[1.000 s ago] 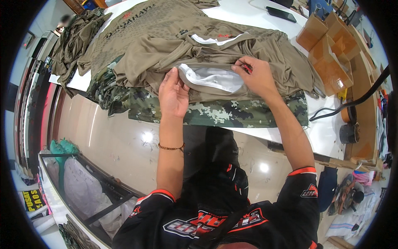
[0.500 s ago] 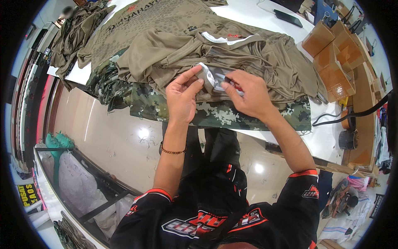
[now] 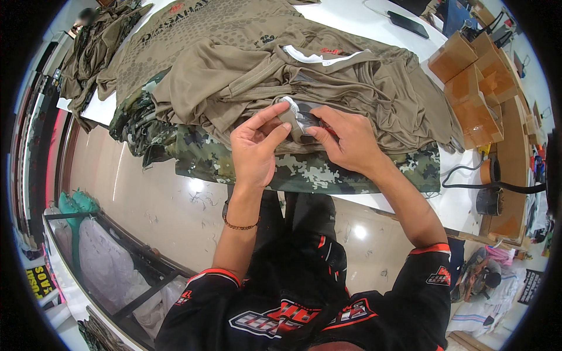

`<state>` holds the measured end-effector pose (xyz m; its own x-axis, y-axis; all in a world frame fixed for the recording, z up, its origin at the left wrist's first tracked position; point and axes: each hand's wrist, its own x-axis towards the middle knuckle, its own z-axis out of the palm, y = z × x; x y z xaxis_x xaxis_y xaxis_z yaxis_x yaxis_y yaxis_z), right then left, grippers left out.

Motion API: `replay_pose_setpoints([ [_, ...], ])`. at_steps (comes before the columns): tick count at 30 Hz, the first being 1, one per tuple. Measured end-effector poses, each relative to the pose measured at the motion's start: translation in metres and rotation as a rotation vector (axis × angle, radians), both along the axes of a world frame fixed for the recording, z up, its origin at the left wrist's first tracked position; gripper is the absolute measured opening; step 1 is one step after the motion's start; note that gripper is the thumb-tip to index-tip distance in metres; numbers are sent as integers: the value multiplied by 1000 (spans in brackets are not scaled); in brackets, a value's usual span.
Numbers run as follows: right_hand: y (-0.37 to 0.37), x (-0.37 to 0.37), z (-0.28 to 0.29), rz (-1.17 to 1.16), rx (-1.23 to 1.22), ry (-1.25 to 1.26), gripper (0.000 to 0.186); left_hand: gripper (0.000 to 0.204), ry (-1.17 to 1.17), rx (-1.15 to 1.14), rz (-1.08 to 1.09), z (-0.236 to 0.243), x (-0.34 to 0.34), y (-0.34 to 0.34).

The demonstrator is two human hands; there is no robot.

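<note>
My left hand (image 3: 256, 146) pinches the edge of an olive-brown shirt (image 3: 404, 96) between thumb and forefinger. A white strip (image 3: 290, 104) runs along that edge. Close beside it, my right hand (image 3: 350, 140) is closed at the same fold, thumb and fingers drawn together. A small greyish thing (image 3: 305, 114) shows at its fingertips; its kind is mostly hidden. The shirt lies bunched on top of other garments, its white-lined neck opening (image 3: 304, 57) facing up just beyond my hands. Camouflage cloth (image 3: 304, 169) spreads underneath, hanging over the table's near edge.
A flat olive shirt with dark print (image 3: 170, 52) lies farther left, past it a camouflage heap (image 3: 96, 47). Toward the back right are a black phone (image 3: 408, 26) and open cardboard boxes (image 3: 471, 99). Tape rolls (image 3: 489, 200) and a black cable (image 3: 515, 188) sit at the right edge.
Both hands have come slightly lower in the picture with the pinched edge, and my right fingertips have closed in on the fold. The whole view has shifted a little.
</note>
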<state>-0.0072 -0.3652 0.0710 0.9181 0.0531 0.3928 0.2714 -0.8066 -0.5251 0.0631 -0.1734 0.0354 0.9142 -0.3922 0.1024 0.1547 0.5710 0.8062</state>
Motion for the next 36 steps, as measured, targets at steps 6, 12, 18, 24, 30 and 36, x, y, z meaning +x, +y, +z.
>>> replay_pose_setpoints([
  [6,-3,2,-3,21,6,-23,29,40,-7,-3,-4,0,2,0],
  [12,-5,3,-3,35,43,-4,28,40,-2,-20,-16,3,1,1],
  [18,-3,1,0,18,60,13,26,40,6,-23,-27,0,2,3],
  [24,-3,2,0,33,19,-51,27,40,-3,-2,-17,-1,1,3],
  [30,-3,2,0,40,-5,-65,27,40,-24,20,-39,2,0,2],
  [36,-2,3,-4,40,-43,-134,28,40,-32,27,-36,2,-1,2],
])
